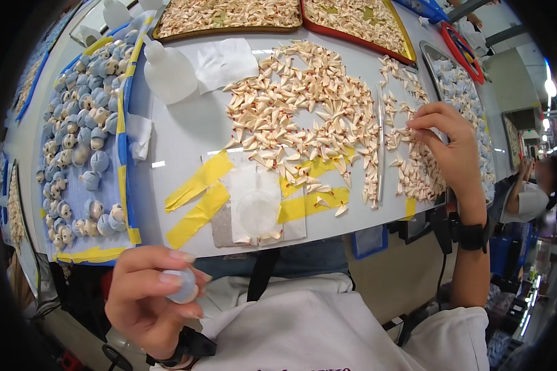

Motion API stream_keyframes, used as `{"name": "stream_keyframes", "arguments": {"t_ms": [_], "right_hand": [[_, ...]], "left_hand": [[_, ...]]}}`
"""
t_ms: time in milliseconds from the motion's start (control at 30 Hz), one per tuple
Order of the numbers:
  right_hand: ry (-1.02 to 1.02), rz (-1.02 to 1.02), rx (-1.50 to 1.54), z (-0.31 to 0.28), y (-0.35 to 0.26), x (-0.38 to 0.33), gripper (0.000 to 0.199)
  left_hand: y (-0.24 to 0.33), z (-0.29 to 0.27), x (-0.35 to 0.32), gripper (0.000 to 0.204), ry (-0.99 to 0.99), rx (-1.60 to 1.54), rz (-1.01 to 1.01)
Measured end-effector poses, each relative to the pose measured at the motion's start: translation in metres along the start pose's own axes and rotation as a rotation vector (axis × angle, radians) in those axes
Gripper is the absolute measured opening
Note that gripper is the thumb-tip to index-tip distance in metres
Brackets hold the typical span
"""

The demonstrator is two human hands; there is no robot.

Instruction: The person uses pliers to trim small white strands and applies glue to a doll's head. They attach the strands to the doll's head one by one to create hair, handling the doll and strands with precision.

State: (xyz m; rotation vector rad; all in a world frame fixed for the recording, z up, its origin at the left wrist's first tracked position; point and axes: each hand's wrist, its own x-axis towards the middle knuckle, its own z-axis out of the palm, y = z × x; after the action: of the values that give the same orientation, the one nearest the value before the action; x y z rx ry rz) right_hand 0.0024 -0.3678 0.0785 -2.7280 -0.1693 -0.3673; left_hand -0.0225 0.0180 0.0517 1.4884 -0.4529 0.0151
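Note:
Near the table's front edge, my left hand [143, 294] holds a small doll head [183, 286] with a light-blue cap between thumb and fingers. Over on the right, my right hand [453, 139] reaches above the small cream pointed pieces [408, 176], thumb and fingertips pinched together. What lies between those fingertips, if anything, is too small to make out. A large spread of similar red-tipped pieces [303, 102] covers the middle of the white table. A thin clear rod [380, 145] lies between the spread and the right-hand group.
At left stands a tray [125, 179] of blue-capped doll heads, edged with tape. Two trays [229, 29] of cream pieces sit at the back. A white bottle [169, 74], a shallow round dish [258, 212] and yellow tape [198, 179] are nearby. Another person [529, 191] is far right.

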Motion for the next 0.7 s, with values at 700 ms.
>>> {"name": "stream_keyframes", "arguments": {"t_ms": [700], "right_hand": [[0.072,0.279,0.775,0.009,-0.089,-0.043,0.011]], "left_hand": [[-0.033,0.022,-0.007,0.042,-0.183,-0.797,-0.311]]}}
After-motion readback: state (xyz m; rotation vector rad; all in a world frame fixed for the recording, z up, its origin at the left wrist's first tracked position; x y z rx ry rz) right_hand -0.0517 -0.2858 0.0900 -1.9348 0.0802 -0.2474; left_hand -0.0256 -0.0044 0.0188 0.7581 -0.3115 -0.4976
